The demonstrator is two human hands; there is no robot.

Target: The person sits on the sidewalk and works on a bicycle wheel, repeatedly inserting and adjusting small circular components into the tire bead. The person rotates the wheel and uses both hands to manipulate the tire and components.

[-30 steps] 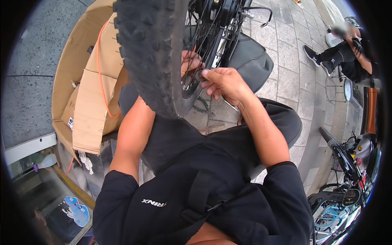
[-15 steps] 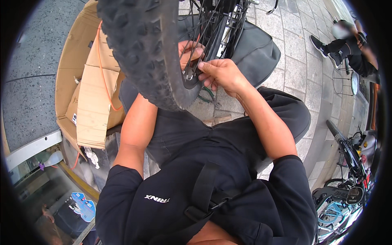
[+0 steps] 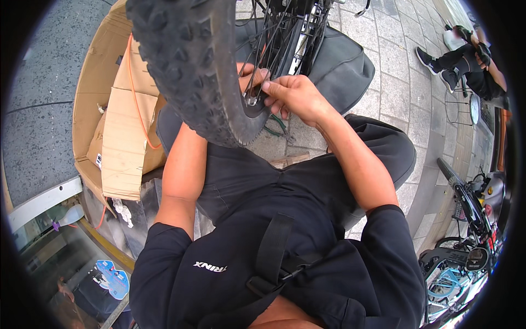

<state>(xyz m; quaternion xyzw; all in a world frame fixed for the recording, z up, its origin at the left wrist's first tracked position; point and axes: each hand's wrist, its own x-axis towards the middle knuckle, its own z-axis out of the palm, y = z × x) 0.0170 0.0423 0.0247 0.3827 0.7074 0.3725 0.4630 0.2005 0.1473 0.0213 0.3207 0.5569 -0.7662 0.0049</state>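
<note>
A bicycle wheel with a knobby black tyre (image 3: 189, 71) stands upright in front of me. Thin black spokes (image 3: 274, 46) run down to its rim (image 3: 255, 122). My left hand (image 3: 247, 78) reaches round behind the tyre and shows partly through the spokes, its fingers bent and closed; what they hold is hidden. From the right, my right hand (image 3: 296, 97) pinches thumb and fingers on a spoke close to the rim. Both hands' fingertips nearly meet there. Below my right hand, green-handled pliers (image 3: 280, 131) lie on the pavement, partly covered by the wheel.
An open cardboard box (image 3: 123, 159) with an orange cord (image 3: 137, 104) stands left of the wheel. A dark grey padded piece (image 3: 345, 68) lies behind it. On the right are paving (image 3: 405, 71), a seated person (image 3: 466, 63), a small round stool (image 3: 474, 109) and parked bicycles (image 3: 460, 263).
The tyre appears slightly farther left. My left fingers sit a little lower behind the spokes, and my right fingertips have shifted slightly left and up, still pinched at the same spot by the rim.
</note>
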